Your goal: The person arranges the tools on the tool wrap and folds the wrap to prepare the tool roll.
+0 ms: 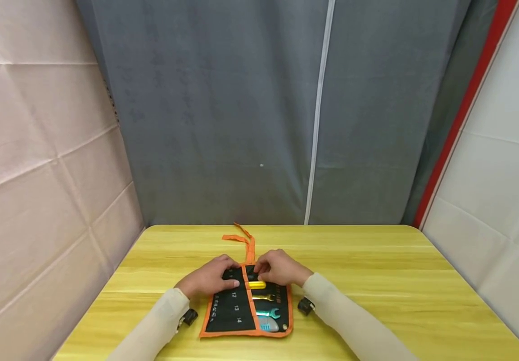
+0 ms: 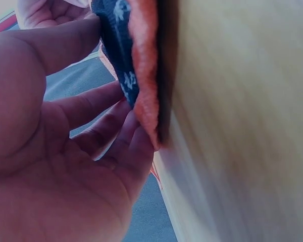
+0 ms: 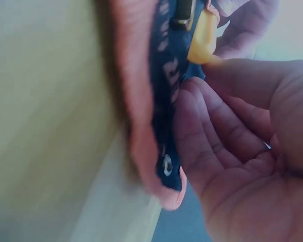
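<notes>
A black fabric tool pouch with orange edging lies unfolded on the table, its pockets numbered in white. My left hand rests on its left part, thumb across the fabric and fingertips at the orange edge. Over the upper pockets, my right hand has its fingers curled beside a yellow handle; I cannot tell whether it holds the dark piece at its fingertips. Below are a gold-coloured wrench, a teal open-end wrench and a grey-and-teal handle.
Orange tie straps stretch from the pouch's top edge across the wooden table. A grey curtain hangs behind the table, with pale fabric walls on both sides. A metal snap sits near a pouch corner.
</notes>
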